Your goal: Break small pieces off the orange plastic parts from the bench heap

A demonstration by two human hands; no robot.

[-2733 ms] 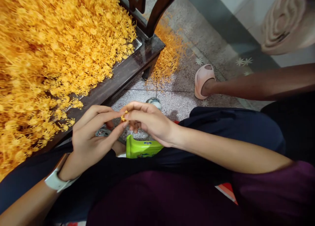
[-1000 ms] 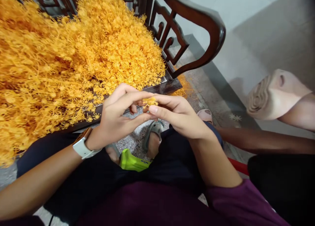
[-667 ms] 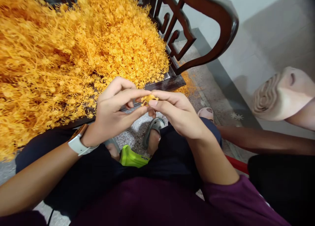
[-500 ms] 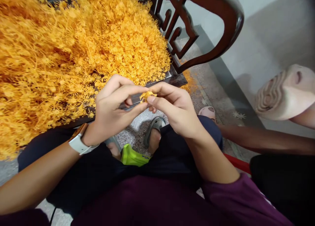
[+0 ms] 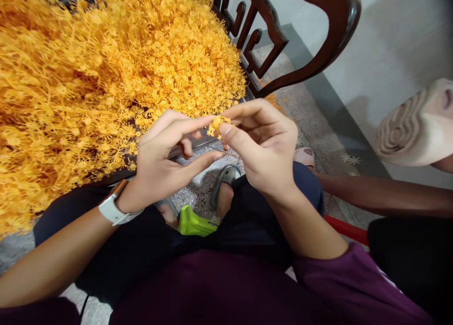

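Between the thumb and index finger of my right hand is a small yellow plastic flower piece with thin spiky petals. My left hand is beside it, thumb and index finger spread apart. The left index fingertip reaches the flower piece's near-left edge, while the left thumb is clear of it, lower down. Part of the piece is hidden behind my right thumb. Beyond both hands rises a big heap of yellow-orange plastic flower stems.
A dark carved wooden armrest curves up at the right of the heap. Low between my legs lies a bright green object. Another person's arm and a light patterned cloth item are at the right. White flower-shaped bits lie on the floor.
My left thumb has come away from the flower piece and the fingers have opened. My right hand has risen slightly with the piece. The view has shifted a little.
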